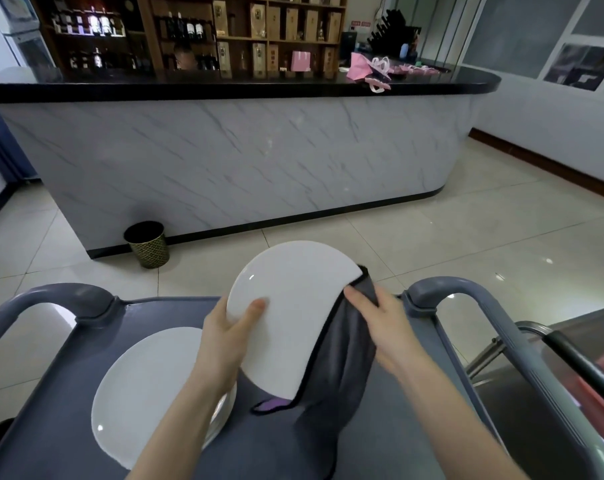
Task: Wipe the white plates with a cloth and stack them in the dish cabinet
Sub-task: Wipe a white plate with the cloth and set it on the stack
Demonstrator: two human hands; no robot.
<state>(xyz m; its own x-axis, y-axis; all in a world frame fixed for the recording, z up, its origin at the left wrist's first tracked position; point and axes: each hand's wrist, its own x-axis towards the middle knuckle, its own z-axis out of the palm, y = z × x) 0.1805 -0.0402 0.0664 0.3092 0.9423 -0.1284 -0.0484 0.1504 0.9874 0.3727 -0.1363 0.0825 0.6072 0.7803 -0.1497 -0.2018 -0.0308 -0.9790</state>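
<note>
- The fingers of the left hand (224, 337) go behind the held plate (286, 306) and are hidden; only the thumb shows, lying on its near face.
- The cloth (342, 368) covers the plate's right rim and part of its lower edge. Whether the right hand's (383, 320) far fingers reach behind the plate cannot be told.
- The left forearm crosses the stack of plates (144, 386). A few rims show at the stack's right side, but their number is not readable.
- The grey cart (415, 410) is cut off at the bottom and both sides of the view.
- The held plate is round, so it has no long axis. It is raised above the cart, tilted, with its face towards the camera and its top edge leaning away.
- The cloth's long axis runs from the plate's upper right rim down to the cart deck, where a purple corner (273, 405) shows.
- The left hand clamps the plate's left rim between thumb and hidden fingers.
- The right hand is closed on the cloth, holding it against the plate's right rim.
- The stack lies flat on the cart, left of the held plate.
</note>
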